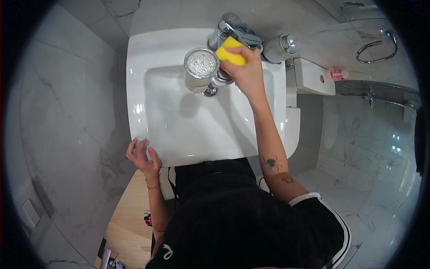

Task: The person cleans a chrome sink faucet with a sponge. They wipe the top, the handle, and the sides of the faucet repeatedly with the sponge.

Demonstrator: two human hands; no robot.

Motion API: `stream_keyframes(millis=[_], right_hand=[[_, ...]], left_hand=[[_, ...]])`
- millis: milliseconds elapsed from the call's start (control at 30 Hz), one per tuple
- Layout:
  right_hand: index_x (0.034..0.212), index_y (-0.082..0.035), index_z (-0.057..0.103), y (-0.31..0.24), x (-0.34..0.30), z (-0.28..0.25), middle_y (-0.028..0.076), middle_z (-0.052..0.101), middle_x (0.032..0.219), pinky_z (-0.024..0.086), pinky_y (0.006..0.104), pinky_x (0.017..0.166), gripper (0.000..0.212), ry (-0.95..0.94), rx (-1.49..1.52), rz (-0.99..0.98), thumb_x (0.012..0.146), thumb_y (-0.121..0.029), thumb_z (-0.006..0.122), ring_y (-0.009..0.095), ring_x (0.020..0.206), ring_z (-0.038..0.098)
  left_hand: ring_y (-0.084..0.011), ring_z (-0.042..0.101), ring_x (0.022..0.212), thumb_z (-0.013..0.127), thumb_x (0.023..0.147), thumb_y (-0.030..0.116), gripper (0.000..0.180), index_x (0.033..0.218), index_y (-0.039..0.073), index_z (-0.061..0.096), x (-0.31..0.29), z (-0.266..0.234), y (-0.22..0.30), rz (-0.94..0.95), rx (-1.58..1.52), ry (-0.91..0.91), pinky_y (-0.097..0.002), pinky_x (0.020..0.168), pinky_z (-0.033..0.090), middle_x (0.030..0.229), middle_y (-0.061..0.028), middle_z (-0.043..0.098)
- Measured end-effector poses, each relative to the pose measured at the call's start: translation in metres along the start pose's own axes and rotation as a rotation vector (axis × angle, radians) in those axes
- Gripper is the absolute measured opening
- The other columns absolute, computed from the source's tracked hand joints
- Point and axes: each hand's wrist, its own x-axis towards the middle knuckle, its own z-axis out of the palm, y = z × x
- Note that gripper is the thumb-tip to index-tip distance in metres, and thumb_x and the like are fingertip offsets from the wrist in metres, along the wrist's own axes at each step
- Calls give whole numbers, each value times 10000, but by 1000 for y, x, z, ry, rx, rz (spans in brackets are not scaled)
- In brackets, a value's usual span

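Two bare hands are at a white sink [201, 139], whose glossy surface carries bright reflections and soft shadows. The right hand [251, 78] grips a yellow sponge [228, 42] between thumb and fingers at the back of the sink, just in front of the chrome tap [242, 32]. Close by its fingertips is a clear glass [200, 65], upright or nearly so, with bubbly foam at its top; whether it stands in the sink or is held up is hard to tell. The drain [209, 91] shows just beside its base.

The left hand [145, 159] is empty at the front left corner, fingers loosely curled and apart; whether they touch the rim is unclear.

Right of the tap stands a dispenser [275, 49] with a chrome top. Beyond it is a white toilet [309, 76] with a pink container [338, 74] beside its tank. Grey-veined marble walls [80, 94] surround the room. A shower mixer [369, 96] is at the right, and pale wood [127, 215] shows below left.
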Motion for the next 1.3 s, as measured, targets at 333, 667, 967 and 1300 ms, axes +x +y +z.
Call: stream_keyframes(millis=[333, 667, 967, 1300], right_hand=[[937, -52, 680, 17, -12, 0, 149, 476, 1031, 450, 333, 861, 341, 1, 44, -111, 638, -182, 781, 298, 1020, 506], [1130, -89, 655, 36, -8, -13, 109, 475, 1024, 447, 306, 801, 396, -44, -8, -143, 779, -263, 711, 216, 956, 538], [1129, -93, 658, 32, 1, -15, 94, 553, 998, 433, 305, 869, 444, -111, 168, 34, 743, -297, 742, 207, 940, 549], [1080, -23, 663, 54, 4, -14, 88, 624, 973, 445, 260, 759, 406, -122, 235, -48, 763, -265, 738, 140, 870, 575]], left_hand=[[-319, 434, 1070, 565, 761, 55, 249, 1001, 37, 625, -1, 1, -4, -8, 4, 45, -407, 905, 366, 1167, -158, 476], [-325, 436, 1065, 555, 749, 28, 259, 998, 37, 629, 2, 0, 0, 2, 8, -8, -412, 905, 376, 1170, -166, 475], [-328, 434, 1077, 547, 776, 60, 234, 992, 29, 630, 5, 0, 1, 12, -16, -19, -414, 913, 367, 1158, -187, 481], [-319, 423, 1115, 527, 804, 39, 212, 990, 13, 627, 4, 4, 0, -78, -42, 36, -405, 939, 385, 1185, -177, 448]])
